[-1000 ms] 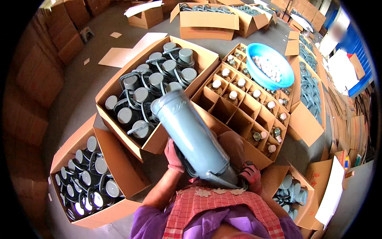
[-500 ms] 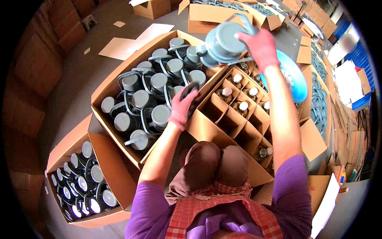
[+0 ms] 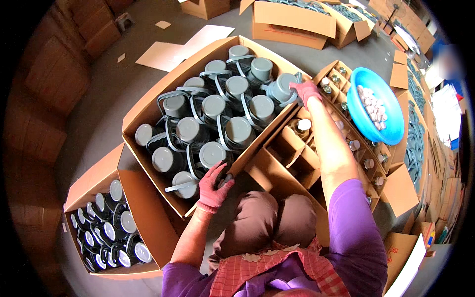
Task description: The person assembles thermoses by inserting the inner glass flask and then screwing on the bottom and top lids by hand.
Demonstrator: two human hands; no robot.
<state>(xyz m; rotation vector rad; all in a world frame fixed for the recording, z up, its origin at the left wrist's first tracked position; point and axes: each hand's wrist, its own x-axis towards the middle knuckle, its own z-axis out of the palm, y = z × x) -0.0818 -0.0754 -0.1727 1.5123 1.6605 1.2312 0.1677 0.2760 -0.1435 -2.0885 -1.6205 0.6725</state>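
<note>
At the two o'clock corner of the open carton (image 3: 280,67), a grey jug (image 3: 282,90) is seemingly gripped, despite blur, by the curled right hand (image 3: 307,93). The left hand (image 3: 213,192), half open with fingers spread, is placed at the carton's six o'clock edge.

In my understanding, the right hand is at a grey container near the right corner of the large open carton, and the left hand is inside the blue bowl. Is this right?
Not quite: the left hand is not inside the blue bowl. The head view shows it by the large open carton's near edge. The right hand is indeed at a grey container near that carton's right corner.
</note>
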